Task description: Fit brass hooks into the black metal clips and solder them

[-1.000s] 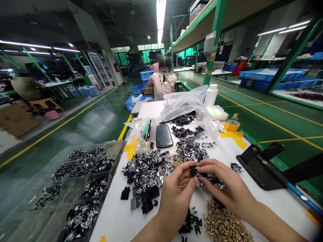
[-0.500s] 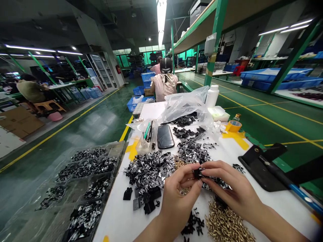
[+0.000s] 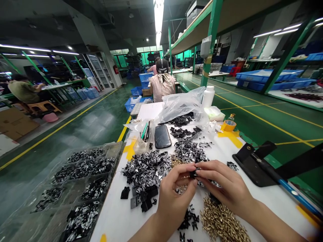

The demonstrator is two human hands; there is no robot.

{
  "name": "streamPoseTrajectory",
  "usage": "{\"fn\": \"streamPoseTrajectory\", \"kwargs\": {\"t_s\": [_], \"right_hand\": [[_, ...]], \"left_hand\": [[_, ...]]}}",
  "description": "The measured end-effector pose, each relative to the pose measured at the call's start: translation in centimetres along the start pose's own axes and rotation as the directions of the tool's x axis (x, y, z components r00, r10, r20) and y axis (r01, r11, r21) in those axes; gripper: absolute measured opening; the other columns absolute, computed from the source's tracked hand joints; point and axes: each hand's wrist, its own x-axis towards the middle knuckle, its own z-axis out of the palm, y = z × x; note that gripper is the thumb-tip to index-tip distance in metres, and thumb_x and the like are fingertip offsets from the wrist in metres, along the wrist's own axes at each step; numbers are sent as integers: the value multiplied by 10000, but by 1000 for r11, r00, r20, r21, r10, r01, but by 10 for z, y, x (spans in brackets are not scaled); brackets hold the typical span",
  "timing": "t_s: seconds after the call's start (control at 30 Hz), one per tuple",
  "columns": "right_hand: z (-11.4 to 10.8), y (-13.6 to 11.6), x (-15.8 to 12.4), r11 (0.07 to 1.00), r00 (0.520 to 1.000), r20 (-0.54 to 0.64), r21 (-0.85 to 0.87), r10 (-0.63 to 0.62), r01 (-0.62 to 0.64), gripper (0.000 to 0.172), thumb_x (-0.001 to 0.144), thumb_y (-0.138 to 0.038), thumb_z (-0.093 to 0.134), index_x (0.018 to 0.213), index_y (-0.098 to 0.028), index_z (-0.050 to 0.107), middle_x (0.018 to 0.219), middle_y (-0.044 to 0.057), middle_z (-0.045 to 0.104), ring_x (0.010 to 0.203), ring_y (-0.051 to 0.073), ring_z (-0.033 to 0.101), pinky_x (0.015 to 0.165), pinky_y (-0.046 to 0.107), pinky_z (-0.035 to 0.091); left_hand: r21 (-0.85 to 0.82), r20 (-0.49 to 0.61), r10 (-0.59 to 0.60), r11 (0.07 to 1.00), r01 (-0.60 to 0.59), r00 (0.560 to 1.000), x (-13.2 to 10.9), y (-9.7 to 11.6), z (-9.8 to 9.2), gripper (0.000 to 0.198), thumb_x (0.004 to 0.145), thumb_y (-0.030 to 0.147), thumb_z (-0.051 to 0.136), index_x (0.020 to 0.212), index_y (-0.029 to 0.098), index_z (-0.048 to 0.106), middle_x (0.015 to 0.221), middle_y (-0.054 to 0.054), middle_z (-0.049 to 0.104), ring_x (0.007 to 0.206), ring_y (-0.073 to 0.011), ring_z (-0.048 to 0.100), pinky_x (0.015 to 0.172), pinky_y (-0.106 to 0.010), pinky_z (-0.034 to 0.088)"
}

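Between the fingertips of both hands is a small black part (image 3: 193, 173), mostly covered by the fingers. My left hand (image 3: 175, 193) pinches it from the left with thumb and fingers. From the right, my right hand (image 3: 224, 185) closes its thumb and fingertips on the same part. Beneath the hands lies a pile of brass-coloured curved pieces (image 3: 222, 218), with a heap of small black pieces (image 3: 189, 218) beside it. Left of my left hand spreads a big heap of black and silver metal pieces (image 3: 143, 169). Flat black pieces (image 3: 146, 198) lie at its near edge.
A divided plastic tray (image 3: 75, 188) of black and silver parts sits left of the table. Farther back are a phone (image 3: 163, 136), a clear plastic bag (image 3: 181, 104), a white bottle (image 3: 208, 96) and yellow tape (image 3: 228, 125). A blue-handled tool lever (image 3: 290, 190) stands right. A person (image 3: 163, 82) sits ahead.
The whole view has shifted slightly, so the table and hands appear a little farther left. Both hands keep their pinch on the small black part.
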Motion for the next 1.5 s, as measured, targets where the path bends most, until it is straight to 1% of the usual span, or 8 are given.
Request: {"fn": "streamPoseTrajectory", "kwargs": {"t_s": [0.27, 0.6, 0.77, 0.9, 1.0, 1.1, 1.27, 1.5], "right_hand": [[2, 0, 2, 1000, 1000, -30, -25, 2, -3, 242, 848, -100, 488, 1072, -170, 547, 1038, 109, 620, 938, 196, 588, 735, 368, 529], [3, -4, 2, 999, 999, -44, -31, 11, -12, 259, 835, -61, 513, 1075, -158, 525, 1044, 105, 590, 963, 193, 543, 752, 365, 502], [2, -5, 3, 1000, 998, -54, -20, 21, -22, 269, 833, -73, 517, 1084, -172, 525, 1032, 99, 574, 950, 196, 542, 747, 360, 500], [3, -3, 3, 996, 996, -14, 10, 87, -87, 279, 841, -88, 496, 1105, -177, 520, 1081, 104, 523, 1006, 199, 513, 803, 370, 485], [7, -1, 2, 990, 991, 14, 44, 132, -133, 301, 848, -92, 469, 1132, -185, 503, 1092, 97, 497, 1042, 198, 489, 840, 377, 473], [9, 0, 2, 985, 987, 19, 67, 159, -160, 310, 848, -89, 458, 1138, -193, 492, 1082, 88, 486, 1046, 194, 477, 844, 378, 467], [9, 0, 2, 979, 983, -17, 87, 184, -182, 228, 849, -82, 470, 1048, -179, 523, 1031, 80, 485, 1013, 187, 478, 825, 365, 455], [8, -2, 2, 992, 991, -70, 59, 116, -112, 224, 835, -56, 501, 1031, -161, 529, 981, 72, 517, 945, 183, 494, 771, 356, 450]], "left_hand": [[-7, -31, -16, 1000, 16, 999, 0, 1, 1, 226, 787, 106, 611, 991, 202, 602, 1077, -68, 626, 1006, -206, 601, 824, -272, 546], [-19, -20, -45, 999, 44, 999, -1, 1, 2, 210, 798, 119, 608, 989, 203, 589, 1072, -56, 611, 1025, -199, 582, 845, -274, 529], [-128, -23, -114, 986, 110, 993, 2, 6, 2, 195, 793, 147, 624, 978, 197, 590, 1044, -48, 612, 1031, -185, 561, 837, -254, 512], [-274, 6, -255, 929, 247, 967, 9, 8, -1, 221, 784, 167, 649, 993, 168, 578, 1022, -60, 617, 994, -168, 569, 868, -250, 474], [-426, 55, -368, 832, 355, 928, 13, 5, -2, 262, 794, 186, 648, 1038, 157, 559, 1000, -57, 606, 899, -133, 586, 840, -236, 469], [-521, 96, -435, 745, 417, 895, 13, 4, -2, 265, 807, 192, 639, 1055, 147, 553, 963, -45, 590, 807, -96, 579, 828, -227, 460], [-560, 133, -449, 702, 441, 884, 13, 5, -2, 236, 809, 175, 643, 1030, 145, 565, 949, -37, 566, 841, -96, 547, 838, -230, 442], [-578, 163, -444, 681, 450, 881, 12, 0, -3, 245, 811, 166, 644, 1036, 137, 553, 927, -45, 571, 847, -92, 538, 858, -232, 418]]}}
